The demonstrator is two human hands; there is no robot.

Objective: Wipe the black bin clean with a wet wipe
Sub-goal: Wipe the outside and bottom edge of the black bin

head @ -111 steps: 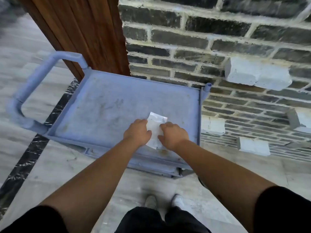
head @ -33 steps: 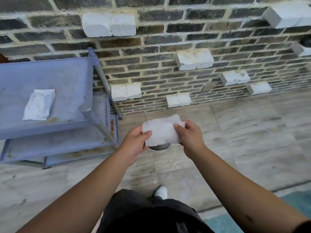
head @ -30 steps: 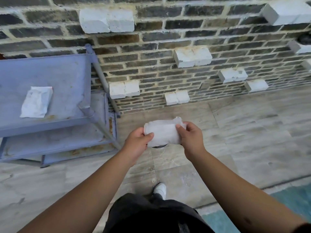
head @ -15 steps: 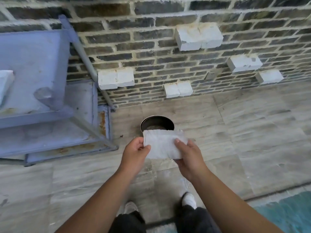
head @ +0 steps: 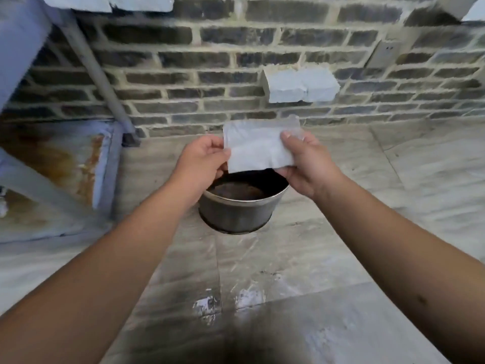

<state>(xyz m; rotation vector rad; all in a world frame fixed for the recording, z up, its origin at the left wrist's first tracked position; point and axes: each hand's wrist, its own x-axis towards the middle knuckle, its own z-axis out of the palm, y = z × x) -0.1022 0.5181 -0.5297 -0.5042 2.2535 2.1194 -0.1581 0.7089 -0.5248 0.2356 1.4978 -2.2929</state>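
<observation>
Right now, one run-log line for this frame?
left hand: holds white wet wipe | right hand: same | round black bin: below, untouched

One head-worn view only, looking steeply down and forward from your head over both forearms, close above the bin (head: 237,206) on the floor (head: 288,258), facing the brick wall (head: 210,61) just beyond.

We read this as a service or utility corner, maybe outdoors or semi-outdoors; we cannot tell which. Dark brick wall (head: 183,61) with pale mortar and protruding whitish blocks (head: 301,85). Grey stone-look floor tiles (head: 288,258), scuffed, with white stains. Blue metal cart (head: 60,158) at left, lower shelf rusty. Grey wall plate (head: 385,51) on the brick, blurred. Small dark round bin (head: 236,211) standing on the floor near the wall.
</observation>
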